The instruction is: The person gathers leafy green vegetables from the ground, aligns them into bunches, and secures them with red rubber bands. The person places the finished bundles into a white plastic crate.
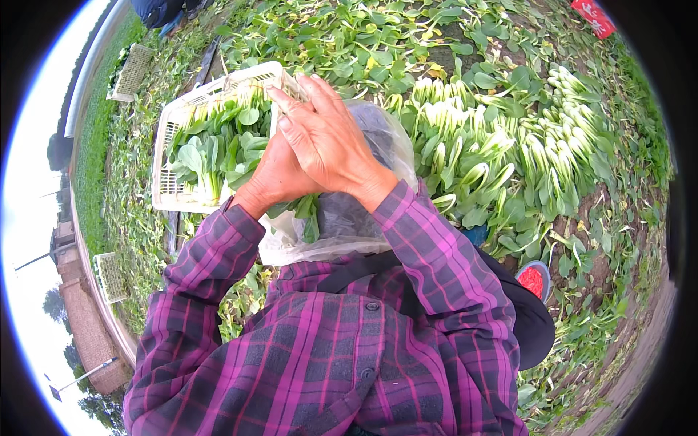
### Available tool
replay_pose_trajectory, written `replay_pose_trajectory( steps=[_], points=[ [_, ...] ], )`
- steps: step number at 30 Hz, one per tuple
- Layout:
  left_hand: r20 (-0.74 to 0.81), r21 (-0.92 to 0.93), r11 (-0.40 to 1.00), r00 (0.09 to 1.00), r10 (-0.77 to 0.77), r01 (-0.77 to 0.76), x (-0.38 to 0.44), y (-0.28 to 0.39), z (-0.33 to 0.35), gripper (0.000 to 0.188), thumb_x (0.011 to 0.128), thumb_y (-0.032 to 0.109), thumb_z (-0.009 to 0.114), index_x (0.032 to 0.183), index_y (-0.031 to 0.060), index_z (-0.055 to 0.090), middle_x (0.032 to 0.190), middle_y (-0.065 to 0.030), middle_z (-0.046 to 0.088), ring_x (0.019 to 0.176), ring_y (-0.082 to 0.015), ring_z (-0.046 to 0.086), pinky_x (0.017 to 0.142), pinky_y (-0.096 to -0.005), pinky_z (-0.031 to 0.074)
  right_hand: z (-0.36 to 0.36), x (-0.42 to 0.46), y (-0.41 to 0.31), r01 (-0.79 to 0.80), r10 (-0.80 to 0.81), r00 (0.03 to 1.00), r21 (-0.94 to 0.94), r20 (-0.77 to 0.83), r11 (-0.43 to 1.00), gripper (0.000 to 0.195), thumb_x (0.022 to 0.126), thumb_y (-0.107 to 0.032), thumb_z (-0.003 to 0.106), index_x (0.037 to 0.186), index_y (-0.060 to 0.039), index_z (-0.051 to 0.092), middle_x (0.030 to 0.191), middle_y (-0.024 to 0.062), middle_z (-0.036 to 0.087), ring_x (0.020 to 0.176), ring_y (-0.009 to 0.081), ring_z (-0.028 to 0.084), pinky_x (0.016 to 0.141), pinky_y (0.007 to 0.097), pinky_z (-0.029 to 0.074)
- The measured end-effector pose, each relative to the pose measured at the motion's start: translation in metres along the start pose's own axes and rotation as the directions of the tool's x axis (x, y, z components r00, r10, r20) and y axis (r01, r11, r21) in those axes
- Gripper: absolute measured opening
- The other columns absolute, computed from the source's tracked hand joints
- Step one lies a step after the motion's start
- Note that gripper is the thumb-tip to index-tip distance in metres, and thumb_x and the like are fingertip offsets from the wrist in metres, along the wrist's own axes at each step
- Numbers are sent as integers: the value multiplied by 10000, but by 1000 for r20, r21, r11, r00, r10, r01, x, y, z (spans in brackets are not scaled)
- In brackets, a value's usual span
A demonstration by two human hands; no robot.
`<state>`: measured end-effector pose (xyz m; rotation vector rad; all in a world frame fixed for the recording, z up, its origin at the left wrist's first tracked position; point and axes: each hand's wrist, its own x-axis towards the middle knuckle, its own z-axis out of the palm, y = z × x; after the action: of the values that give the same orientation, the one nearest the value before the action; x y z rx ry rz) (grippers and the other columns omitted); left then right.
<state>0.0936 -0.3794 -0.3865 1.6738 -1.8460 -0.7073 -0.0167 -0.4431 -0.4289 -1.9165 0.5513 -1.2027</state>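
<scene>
My right hand (338, 147) lies across my left hand (281, 171) in front of my chest, the two touching. The right fingers are extended; whether anything is between the palms is hidden. Just beyond the left hand, a white plastic crate (159, 188) holds leafy greens with pale stems, like bok choy (210, 174). Beneath my hands, clear plastic sheeting (354, 234) covers my lap, with some green leaves (310, 218) hanging over it. To the right, many bundles of bok choy (480, 136) lie in rows on the ground, pale stem ends showing.
Loose leaves (349, 43) litter the soil. Two more plastic crates (133, 68) (110, 278) stand at the left. A blue-rimmed container with red pieces (531, 280) is beside my right leg. A red printed packet (594, 17) lies at the upper right. Another person (158, 11) is at the upper left.
</scene>
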Motion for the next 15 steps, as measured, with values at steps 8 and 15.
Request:
replay_pose_trajectory(
  steps=[8, 15],
  points=[
    [123, 127, 981, 979, -163, 147, 5, -4, -6, 883, 595, 194, 896, 1354, 26, 478, 1302, -158, 561, 1217, -303, 564, 1036, -394, 454, -5, 5, 16, -26, 15, 995, 106, 95, 994, 517, 1053, -439, 374, 1444, -133, 517, 1480, 201, 445, 1402, 380, 351, 1179, 467, 245],
    [-2, 71, 996, 998, -62, 62, 3, 13, -8, 1053, 549, 160, 946, 1456, 76, 419, 1364, -97, 542, 1252, -213, 533, 1097, -359, 399, -290, -30, 53, -238, 273, 962, -434, 20, 869, 479, 1031, -403, 439, 1342, -78, 604, 1373, 145, 581, 1305, 257, 515, 1121, 384, 368]
  ],
)
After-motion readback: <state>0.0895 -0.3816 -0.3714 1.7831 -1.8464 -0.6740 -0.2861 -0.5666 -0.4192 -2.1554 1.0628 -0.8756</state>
